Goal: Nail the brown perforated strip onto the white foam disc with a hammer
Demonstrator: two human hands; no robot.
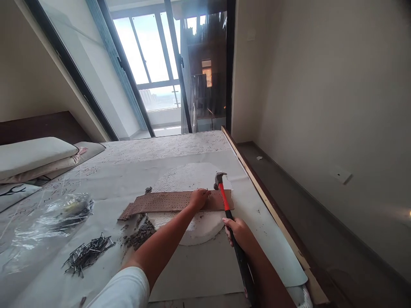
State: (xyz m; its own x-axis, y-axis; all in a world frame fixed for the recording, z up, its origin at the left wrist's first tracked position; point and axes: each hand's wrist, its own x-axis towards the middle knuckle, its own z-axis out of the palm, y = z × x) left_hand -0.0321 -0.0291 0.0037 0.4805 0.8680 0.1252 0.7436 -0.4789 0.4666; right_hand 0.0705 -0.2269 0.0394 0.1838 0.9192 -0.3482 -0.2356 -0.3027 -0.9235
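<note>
My right hand (pixel 239 232) is closed around the black grip of a claw hammer (pixel 226 202) with a red neck. The hammer's head is raised over the right end of a brown strip of board (pixel 167 201) dotted with rows of small holes. On that board rests my left hand (pixel 199 199), its fingers pinched on what looks like a thin nail (pixel 208 193). Beneath the board lies a round white foam slab (pixel 199 229). A loose heap of nails (pixel 88 254) sits at the lower left, away from both hands.
Grey crumbly lumps (pixel 141 234) lie beside the slab's left edge. Further left is a clear plastic bag (pixel 58 218) with dark contents. Folded bedding (pixel 35 156) is stacked at the far left. A wooden rail (pixel 263 192) edges the covered surface on the right.
</note>
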